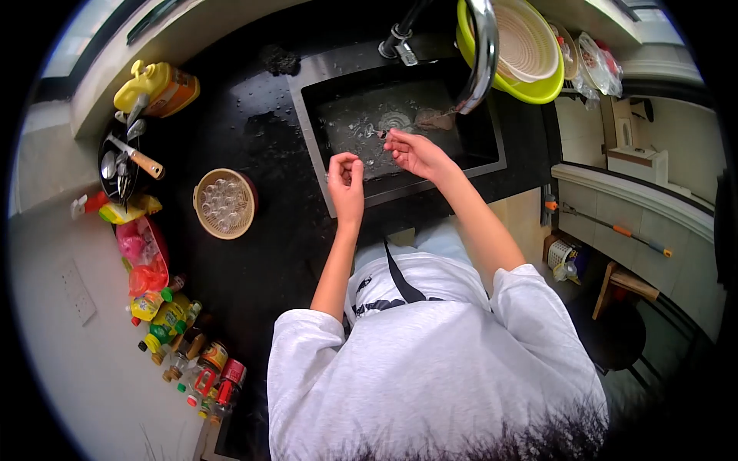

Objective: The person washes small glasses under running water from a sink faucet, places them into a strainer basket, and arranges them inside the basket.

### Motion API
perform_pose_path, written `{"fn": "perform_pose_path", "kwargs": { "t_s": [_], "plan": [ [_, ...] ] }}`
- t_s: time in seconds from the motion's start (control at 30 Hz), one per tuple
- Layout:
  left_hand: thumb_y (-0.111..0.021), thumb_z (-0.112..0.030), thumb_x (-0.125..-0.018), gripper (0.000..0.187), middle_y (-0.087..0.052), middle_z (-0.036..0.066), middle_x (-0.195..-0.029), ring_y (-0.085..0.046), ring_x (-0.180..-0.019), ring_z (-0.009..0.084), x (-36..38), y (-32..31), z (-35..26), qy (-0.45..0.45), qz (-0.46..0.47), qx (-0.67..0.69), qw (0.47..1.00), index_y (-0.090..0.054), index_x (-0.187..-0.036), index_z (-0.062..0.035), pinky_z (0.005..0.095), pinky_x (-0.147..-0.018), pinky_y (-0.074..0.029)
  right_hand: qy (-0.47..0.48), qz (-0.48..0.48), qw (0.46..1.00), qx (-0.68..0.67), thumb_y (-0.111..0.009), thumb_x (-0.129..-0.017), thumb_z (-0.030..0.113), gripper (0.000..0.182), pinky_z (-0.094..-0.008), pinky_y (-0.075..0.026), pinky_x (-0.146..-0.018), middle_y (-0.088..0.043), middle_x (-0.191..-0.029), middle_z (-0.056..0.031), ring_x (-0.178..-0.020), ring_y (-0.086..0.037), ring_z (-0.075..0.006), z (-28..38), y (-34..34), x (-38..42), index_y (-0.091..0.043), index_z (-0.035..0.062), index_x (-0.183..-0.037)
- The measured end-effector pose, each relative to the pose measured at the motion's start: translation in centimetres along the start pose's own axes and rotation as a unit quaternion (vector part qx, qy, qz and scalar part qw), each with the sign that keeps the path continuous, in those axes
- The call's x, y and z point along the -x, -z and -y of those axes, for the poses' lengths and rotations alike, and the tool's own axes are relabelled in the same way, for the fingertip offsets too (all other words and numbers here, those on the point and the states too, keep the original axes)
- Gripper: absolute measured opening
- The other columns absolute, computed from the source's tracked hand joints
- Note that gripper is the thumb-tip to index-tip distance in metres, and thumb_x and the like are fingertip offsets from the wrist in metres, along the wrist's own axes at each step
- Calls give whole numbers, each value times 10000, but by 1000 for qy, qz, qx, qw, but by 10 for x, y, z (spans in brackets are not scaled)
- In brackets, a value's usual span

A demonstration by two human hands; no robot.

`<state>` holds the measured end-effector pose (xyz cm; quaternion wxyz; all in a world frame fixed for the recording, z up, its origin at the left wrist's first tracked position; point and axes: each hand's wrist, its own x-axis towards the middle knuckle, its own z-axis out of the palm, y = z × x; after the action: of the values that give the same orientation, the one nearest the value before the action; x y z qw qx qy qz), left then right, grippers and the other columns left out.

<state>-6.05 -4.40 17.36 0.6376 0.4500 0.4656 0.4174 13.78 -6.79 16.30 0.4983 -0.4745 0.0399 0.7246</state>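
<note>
Both my hands are over the dark sink, which has water in it. My left hand is at the sink's front left rim with its fingers curled in; whatever it may hold is hidden. Above the water, the thumb and fingers of my right hand are drawn together in a pinch. A tiny dark and pinkish bit shows by its fingertips, too small to name. A soft-looking brownish-pink lump lies in the water near the right side, beyond my right hand. Ripples and bubbles show in the middle.
A chrome faucet arches over the sink's right side. Left on the black counter stands a cream colander with several clear round pieces. Bottles, a utensil holder and a yellow jug line the left wall. Green and cream basins are stacked back right.
</note>
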Motion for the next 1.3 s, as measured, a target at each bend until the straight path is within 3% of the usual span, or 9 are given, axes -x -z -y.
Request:
{"fn": "perform_pose_path", "kwargs": {
  "t_s": [0.2, 0.33, 0.53, 0.6, 0.7, 0.8, 0.9, 1.0, 1.3],
  "plan": [
    [-637, -59, -953, 45, -488, -74, -734, -402, -639, 0, 38, 15, -5, -5, -9, -20, 1000, -607, -986, -48, 183, -557, -316, -73, 186, 912, -358, -645, -959, 260, 291, -208, -457, -554, -550, -812, -45, -680, -520, -116, -29, -30, -41, -580, -22, -977],
    [-650, -55, -936, 55, -474, -74, -702, -380, -612, 2, 54, 29, -7, 1, -29, -41, 999, -614, -976, -46, 193, -537, -304, -105, 224, 884, -396, -676, -936, 236, 278, -210, -438, -545, -498, -778, -25, -650, -486, -113, -37, -49, -68, -526, 4, -900],
    [-636, -66, -963, 48, -497, -74, -755, -414, -668, -4, 69, 40, 1, 38, -13, -12, 999, -609, -994, -41, 175, -588, -333, -124, 110, 873, -459, -741, -894, 201, 277, -199, -457, -539, -555, -764, -33, -663, -532, -117, -6, -100, -81, -623, -37, -975],
    [-639, -66, -960, 51, -493, -74, -750, -408, -659, -3, 78, 43, 0, 46, -12, -5, 999, -610, -993, -41, 177, -585, -330, -164, 105, 909, -369, -732, -904, 205, 268, -189, -453, -536, -562, -752, -22, -635, -527, -102, -7, -116, -89, -627, -33, -967],
    [-655, -69, -936, 61, -483, -56, -708, -392, -612, 16, 80, 47, -5, 31, -27, -13, 999, -617, -975, -43, 201, -548, -323, 51, 48, 989, 127, -742, -907, 232, 247, -180, -414, -524, -587, -741, 1, -594, -515, -60, -27, -165, -85, -663, -1, -925],
    [-675, -86, -909, 89, -493, -3, -674, -412, -562, 70, 86, 50, -10, 23, -47, -41, 998, -618, -966, -48, 250, -522, -349, 273, 161, 786, 531, -778, -869, 214, 261, -204, -468, -575, -654, -799, 6, -653, -581, -52, -60, -225, -63, -711, 26, -1037],
    [-659, -106, -921, 94, -540, 32, -726, -487, -581, 120, 91, 54, -9, 5, -13, -61, 998, -599, -982, -66, 284, -548, -405, 419, 216, 543, 695, -811, -766, 243, 308, -296, -531, -654, -675, -830, -58, -680, -646, -165, -80, -276, -51, -719, 83, -1012],
    [-650, -110, -927, 88, -551, 31, -752, -513, -601, 125, 96, 56, -14, -3, -21, -49, 999, -594, -983, -71, 287, -569, -434, 430, 210, 401, 781, -801, -756, 299, 311, -370, -548, -687, -681, -851, -69, -753, -677, -248, -100, -286, -66, -720, 104, -985],
    [-636, -105, -940, 135, -595, 45, -798, -528, -620, 142, 103, 55, -4, -34, -16, -86, 996, -613, -1066, -63, 287, -592, -452, 407, 175, 351, 825, -825, -710, 323, 284, -418, -446, -783, -682, -847, -65, -864, -680, -256, -118, -277, -83, -738, 151, -917]
  ]
}}
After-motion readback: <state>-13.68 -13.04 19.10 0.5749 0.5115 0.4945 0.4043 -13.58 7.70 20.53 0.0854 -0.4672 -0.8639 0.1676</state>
